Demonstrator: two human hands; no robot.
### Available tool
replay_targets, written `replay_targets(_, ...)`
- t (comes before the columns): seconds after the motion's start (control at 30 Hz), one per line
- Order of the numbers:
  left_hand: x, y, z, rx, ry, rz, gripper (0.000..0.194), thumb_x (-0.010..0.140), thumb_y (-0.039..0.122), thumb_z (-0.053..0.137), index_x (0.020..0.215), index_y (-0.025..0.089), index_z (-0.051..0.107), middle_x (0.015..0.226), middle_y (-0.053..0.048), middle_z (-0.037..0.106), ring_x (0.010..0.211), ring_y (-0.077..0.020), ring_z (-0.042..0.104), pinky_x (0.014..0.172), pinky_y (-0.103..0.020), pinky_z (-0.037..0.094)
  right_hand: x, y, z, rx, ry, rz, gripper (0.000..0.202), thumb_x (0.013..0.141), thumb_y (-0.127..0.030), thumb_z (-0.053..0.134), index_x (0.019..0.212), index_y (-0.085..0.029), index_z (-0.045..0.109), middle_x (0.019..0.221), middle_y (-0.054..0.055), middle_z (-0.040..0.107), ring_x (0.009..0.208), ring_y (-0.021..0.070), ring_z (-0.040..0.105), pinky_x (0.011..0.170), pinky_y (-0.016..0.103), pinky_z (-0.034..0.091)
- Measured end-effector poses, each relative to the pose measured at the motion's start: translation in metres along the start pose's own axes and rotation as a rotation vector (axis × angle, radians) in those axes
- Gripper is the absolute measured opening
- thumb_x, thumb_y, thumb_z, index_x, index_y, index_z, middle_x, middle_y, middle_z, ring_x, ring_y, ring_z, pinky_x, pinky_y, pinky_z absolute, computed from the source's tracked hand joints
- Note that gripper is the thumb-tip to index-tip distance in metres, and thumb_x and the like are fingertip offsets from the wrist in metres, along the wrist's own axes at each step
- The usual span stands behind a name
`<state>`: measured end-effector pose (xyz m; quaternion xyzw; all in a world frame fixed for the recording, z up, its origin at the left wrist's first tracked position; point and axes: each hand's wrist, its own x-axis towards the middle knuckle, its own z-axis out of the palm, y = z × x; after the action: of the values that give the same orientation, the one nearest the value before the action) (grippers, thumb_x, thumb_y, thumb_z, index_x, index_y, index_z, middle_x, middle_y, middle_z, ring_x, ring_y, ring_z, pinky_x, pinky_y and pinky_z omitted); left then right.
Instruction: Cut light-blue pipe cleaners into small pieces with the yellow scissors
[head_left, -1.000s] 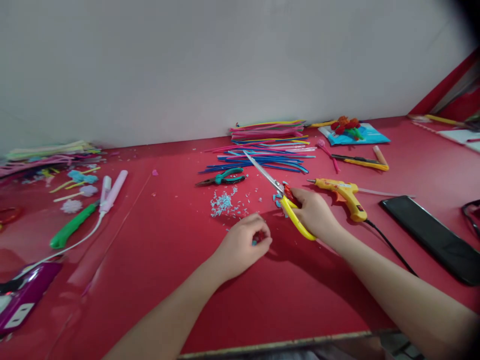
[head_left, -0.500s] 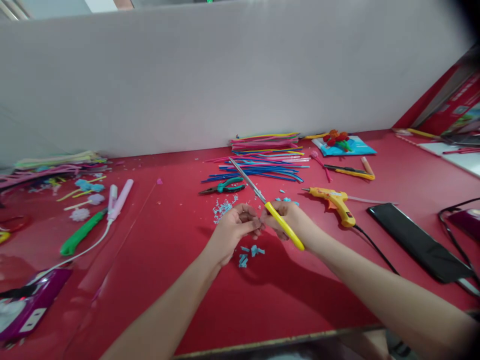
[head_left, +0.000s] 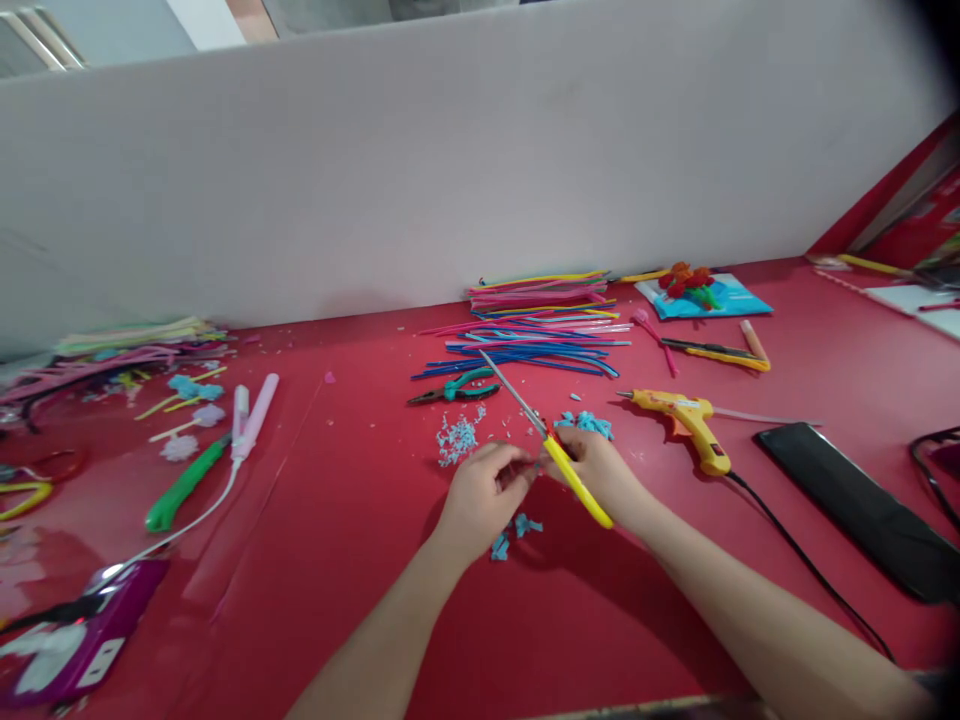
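My right hand [head_left: 600, 470] grips yellow-handled scissors [head_left: 555, 450], whose blades point up and left toward the pile of pipe cleaners. My left hand [head_left: 484, 495] is pinched shut right beside it, fingertips meeting the right hand near the scissor pivot; something small sits between the fingers, too small to identify. Blue fuzzy offcuts [head_left: 517, 530] lie on the red table [head_left: 360, 600] just under my hands, and more blue pieces [head_left: 589, 424] rest behind the right hand.
Colourful pipe cleaners [head_left: 536, 320] are stacked at the back. Teal pliers [head_left: 457, 388], a yellow glue gun [head_left: 686, 420] with cord, a black flat case [head_left: 862, 505], a green-handled tool [head_left: 184, 485], a pink-white wand [head_left: 251, 420] and a purple power strip [head_left: 82, 650] lie around.
My left hand rose from the table and met the right hand holding the scissors. Blue offcuts now lie beneath them. The view tilted up slightly.
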<state>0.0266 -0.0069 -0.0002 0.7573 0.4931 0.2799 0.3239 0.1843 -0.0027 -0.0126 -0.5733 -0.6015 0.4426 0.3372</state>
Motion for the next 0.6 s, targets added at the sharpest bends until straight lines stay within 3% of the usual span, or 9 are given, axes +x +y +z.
replay_targets(0.23,-0.003,-0.007,0.006,0.037,-0.022,-0.046,0.009,0.071,0.017,0.05,0.075,0.019,0.058,0.071,-0.001,0.057,0.069,-0.0142,0.05,0.064,-0.026,0.039,-0.005,0.008,0.011,-0.017,-0.042,-0.001,0.013,0.063,-0.027,0.049,0.06,-0.018,0.041,0.053,-0.006,0.033,0.051,0.0071,0.028,0.045,0.02,0.023)
replay_targets(0.6,-0.003,-0.014,0.008,-0.153,-0.016,-0.083,0.007,0.071,0.019,0.051,0.075,0.018,0.056,0.071,0.0,0.056,0.063,-0.0113,0.051,0.06,-0.023,0.04,-0.006,0.005,0.013,-0.07,-0.012,-0.005,0.021,0.066,-0.035,0.05,0.06,-0.018,0.038,0.053,-0.006,0.031,0.051,0.0072,0.027,0.045,0.02,0.021)
